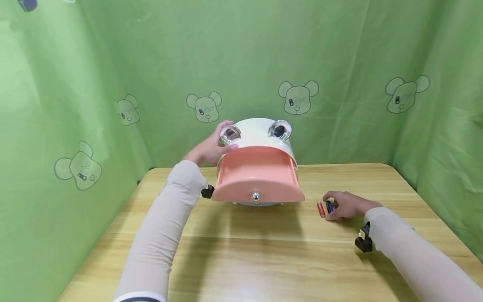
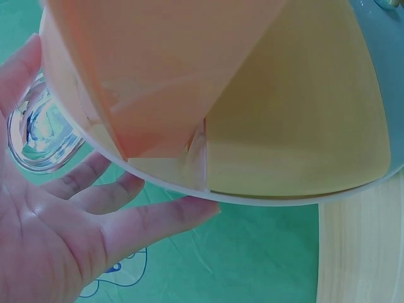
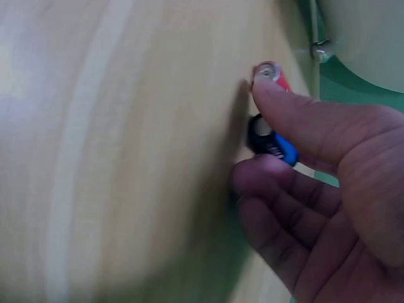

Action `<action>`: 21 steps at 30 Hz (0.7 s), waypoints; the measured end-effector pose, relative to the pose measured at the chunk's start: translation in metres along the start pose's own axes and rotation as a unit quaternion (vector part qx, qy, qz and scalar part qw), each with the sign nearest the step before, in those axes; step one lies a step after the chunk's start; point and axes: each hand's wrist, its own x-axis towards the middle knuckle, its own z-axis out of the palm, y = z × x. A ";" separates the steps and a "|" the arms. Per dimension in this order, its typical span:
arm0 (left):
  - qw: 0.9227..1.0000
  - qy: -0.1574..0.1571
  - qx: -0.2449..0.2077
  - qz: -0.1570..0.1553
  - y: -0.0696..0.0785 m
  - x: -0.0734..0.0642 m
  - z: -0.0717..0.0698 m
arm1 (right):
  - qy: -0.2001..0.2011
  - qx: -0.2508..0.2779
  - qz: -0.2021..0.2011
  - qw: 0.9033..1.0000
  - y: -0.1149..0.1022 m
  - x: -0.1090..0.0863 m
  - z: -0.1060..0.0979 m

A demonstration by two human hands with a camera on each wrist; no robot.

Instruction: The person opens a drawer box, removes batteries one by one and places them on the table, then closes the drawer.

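A white frog-shaped box [image 1: 253, 131] with silver-ringed eyes stands on the table, its pink drawer [image 1: 260, 187] pulled out by a round silver knob. My left hand [image 1: 211, 147] rests on the box's upper left side, around one eye; in the left wrist view its spread fingers touch the white rim. To the right, my right hand [image 1: 349, 204] has its thumb and forefinger about a dark blue battery [image 3: 273, 144] at the table surface. A red battery [image 1: 321, 209] lies just beside it, close to the thumb tip in the right wrist view.
The pale wooden table [image 1: 241, 256] runs under the box and both arms. A green curtain [image 1: 249, 54] printed with bear heads encloses the back and sides. Black wrist mounts [image 1: 364, 238] hang below the sleeves.
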 end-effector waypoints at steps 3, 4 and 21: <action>1.000 -0.001 -0.004 -0.002 0.000 0.000 0.001 | 0.007 -0.027 -0.007 1.000 -0.001 -0.003 -0.005; 1.000 -0.001 -0.005 -0.004 0.000 0.000 0.001 | 0.016 -0.035 -0.008 0.999 -0.003 -0.004 -0.007; 1.000 -0.002 0.000 -0.007 0.002 0.000 0.000 | 0.000 0.016 -0.256 0.966 -0.105 -0.026 0.011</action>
